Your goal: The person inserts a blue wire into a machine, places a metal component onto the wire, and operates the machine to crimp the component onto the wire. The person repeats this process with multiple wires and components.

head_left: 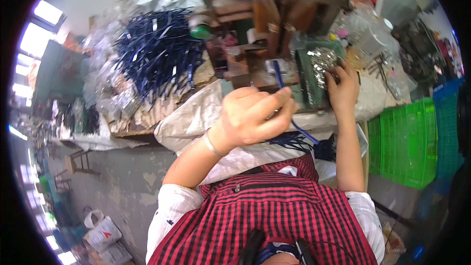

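Observation:
My left hand is closed in a pinch on a narrow dark-blue strap. The strap's far end lies over a small pale metal block on the press, and its tail hangs below my fingers toward my lap. My right hand reaches to the right side of a green tray, its fingers bent in against a heap of small shiny metal pieces. What lies between those fingertips is too small to make out.
A dark machine with brown uprights stands just ahead of my hands. On the left is a large pile of blue straps on cardboard. More straps lie by my lap. Green plastic crates stand at the right; a stool is far left.

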Demonstrator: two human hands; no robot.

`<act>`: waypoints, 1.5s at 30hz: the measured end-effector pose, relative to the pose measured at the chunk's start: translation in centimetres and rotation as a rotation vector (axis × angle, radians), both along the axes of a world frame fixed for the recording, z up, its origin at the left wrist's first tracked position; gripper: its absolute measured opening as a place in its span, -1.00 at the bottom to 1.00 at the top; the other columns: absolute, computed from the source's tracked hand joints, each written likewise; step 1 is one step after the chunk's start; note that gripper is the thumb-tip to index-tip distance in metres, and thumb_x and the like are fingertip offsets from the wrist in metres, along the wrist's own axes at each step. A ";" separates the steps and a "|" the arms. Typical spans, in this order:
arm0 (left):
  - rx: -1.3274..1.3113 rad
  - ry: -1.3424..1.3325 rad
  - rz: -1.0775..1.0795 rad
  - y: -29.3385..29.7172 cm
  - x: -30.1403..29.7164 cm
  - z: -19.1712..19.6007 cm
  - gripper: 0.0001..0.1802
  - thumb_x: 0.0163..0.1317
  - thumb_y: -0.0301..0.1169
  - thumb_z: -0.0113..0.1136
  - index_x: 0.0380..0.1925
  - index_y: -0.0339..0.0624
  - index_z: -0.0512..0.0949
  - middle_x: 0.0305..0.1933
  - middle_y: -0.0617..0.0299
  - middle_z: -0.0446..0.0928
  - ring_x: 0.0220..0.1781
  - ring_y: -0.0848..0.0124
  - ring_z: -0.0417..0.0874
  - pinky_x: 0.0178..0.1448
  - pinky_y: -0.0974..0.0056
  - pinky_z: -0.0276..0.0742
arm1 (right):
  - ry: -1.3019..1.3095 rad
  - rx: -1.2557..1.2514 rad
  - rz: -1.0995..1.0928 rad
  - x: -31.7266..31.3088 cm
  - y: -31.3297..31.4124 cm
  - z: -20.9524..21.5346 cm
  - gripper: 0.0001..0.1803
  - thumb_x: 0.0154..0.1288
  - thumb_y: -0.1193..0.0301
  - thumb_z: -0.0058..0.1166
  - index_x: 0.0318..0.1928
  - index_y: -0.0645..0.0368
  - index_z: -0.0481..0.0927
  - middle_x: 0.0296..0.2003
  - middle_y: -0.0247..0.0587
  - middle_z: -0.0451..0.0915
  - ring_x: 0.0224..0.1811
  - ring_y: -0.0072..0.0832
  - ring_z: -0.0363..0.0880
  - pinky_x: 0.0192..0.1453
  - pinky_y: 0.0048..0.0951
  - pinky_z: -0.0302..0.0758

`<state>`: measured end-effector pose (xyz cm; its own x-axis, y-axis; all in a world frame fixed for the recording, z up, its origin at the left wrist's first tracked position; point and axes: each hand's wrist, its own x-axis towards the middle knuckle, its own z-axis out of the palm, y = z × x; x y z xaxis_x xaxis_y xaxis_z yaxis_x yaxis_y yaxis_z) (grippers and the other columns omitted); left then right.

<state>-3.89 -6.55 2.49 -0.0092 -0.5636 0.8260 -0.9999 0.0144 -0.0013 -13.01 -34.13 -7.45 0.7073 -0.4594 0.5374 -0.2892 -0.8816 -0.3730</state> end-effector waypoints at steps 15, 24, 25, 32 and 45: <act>-0.484 0.379 0.666 10.3 0.5 3.4 -0.79 0.14 -0.63 0.41 -0.22 -0.13 0.77 -0.18 0.18 0.76 -0.38 0.38 0.68 -0.29 0.37 0.57 | -0.149 0.092 -0.040 -0.2 0.9 0.4 -0.80 0.42 0.38 0.22 -0.01 0.14 0.73 -0.22 -0.03 0.75 -0.20 -0.10 0.72 -0.08 -0.20 0.60; 0.592 0.480 1.401 12.3 15.8 -10.2 -0.79 0.10 -0.27 0.43 -0.36 -0.14 0.69 -0.14 0.02 0.69 -0.08 0.03 0.76 -0.05 0.01 0.71 | -0.080 0.367 -0.009 -0.1 1.9 2.2 -0.80 0.47 0.50 0.15 0.03 0.27 0.67 -0.14 -0.04 0.77 -0.11 -0.38 0.76 0.06 -0.43 0.59; 0.518 0.496 1.380 12.5 16.1 -11.3 -0.82 0.12 -0.31 0.39 -0.33 -0.13 0.70 -0.13 0.04 0.70 -0.08 0.02 0.76 -0.05 0.01 0.70 | -0.109 0.358 -0.039 -1.0 1.9 2.1 -0.80 0.49 0.50 0.13 0.05 0.27 0.65 -0.11 -0.06 0.76 -0.08 -0.41 0.76 0.08 -0.44 0.58; 0.407 0.750 1.139 16.4 13.4 -8.5 -0.89 0.15 -0.41 0.40 -0.33 -0.16 0.70 -0.30 0.13 0.68 -0.29 0.18 0.73 -0.15 0.12 0.65 | -0.284 0.811 0.143 -5.4 3.4 3.3 -0.82 0.50 0.59 0.05 0.02 0.29 0.66 -0.13 -0.29 0.76 -0.01 -0.62 0.68 0.11 -0.53 0.54; -0.513 1.134 0.380 8.7 7.7 -7.6 -0.95 0.46 -0.56 0.25 -0.21 -0.24 0.56 -0.25 0.27 0.72 -0.27 0.66 0.66 -0.29 0.54 0.47 | -0.447 0.949 0.527 4.4 12.4 8.1 -0.70 0.41 0.63 0.07 0.12 0.32 0.52 -0.10 -0.06 0.74 0.00 -0.43 0.76 0.09 -0.49 0.55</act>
